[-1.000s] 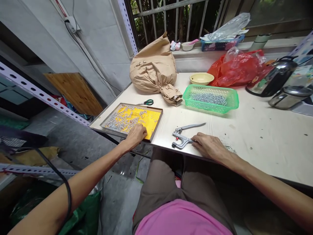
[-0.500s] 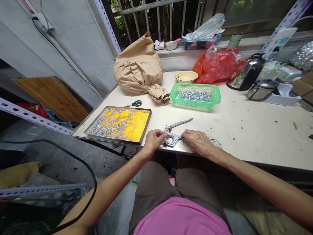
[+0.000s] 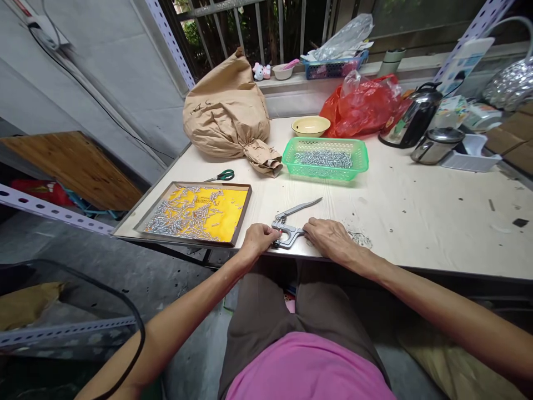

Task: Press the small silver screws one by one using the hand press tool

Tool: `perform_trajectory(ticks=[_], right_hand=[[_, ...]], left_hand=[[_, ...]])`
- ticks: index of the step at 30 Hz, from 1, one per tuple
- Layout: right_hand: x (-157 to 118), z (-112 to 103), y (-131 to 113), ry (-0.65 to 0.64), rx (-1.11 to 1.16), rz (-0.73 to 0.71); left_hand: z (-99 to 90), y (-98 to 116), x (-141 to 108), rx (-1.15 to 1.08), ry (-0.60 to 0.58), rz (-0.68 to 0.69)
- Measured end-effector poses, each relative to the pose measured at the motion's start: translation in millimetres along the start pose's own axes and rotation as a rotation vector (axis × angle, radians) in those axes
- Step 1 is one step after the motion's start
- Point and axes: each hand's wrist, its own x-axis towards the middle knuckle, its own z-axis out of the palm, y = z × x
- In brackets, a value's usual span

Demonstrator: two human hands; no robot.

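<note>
Grey metal pliers [image 3: 291,235] lie at the table's front edge, their upper handle raised away from the lower one. My right hand [image 3: 328,238] is closed round the end of the lower handle. At the head of the pliers, my left hand [image 3: 259,240] pinches with thumb and fingers; what it holds is too small to make out, with a bit of red beside the fingertips. On the left, a shallow tray [image 3: 249,206] with a yellow bottom holds many small metal pieces. Behind the pliers a green basket [image 3: 325,173] holds more small metal pieces.
Green-handled scissors [image 3: 225,175] lie behind the tray. A brown paper bag [image 3: 229,111], a yellow bowl [image 3: 310,126] and a red plastic bag [image 3: 362,105] stand along the back. A kettle [image 3: 414,116] and steel pot [image 3: 437,145] are at the right.
The camera view has shifted slightly, moving the whole scene a little left. Both hands keep their places at the pliers; the left fingertips sit slightly lower at the head.
</note>
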Motion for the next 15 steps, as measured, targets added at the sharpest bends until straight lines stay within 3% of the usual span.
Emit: perform_trajectory(ticks=[9, 15], right_hand=[[-1, -7, -4, -0.047, 0.020, 0.019], [14, -20, 19, 0.018, 0.077, -0.057]], left_hand=[[-6.2, 10, 1, 0.057, -0.104, -0.124], [-7.0, 10, -1, 0.118, -0.085, -0.093]])
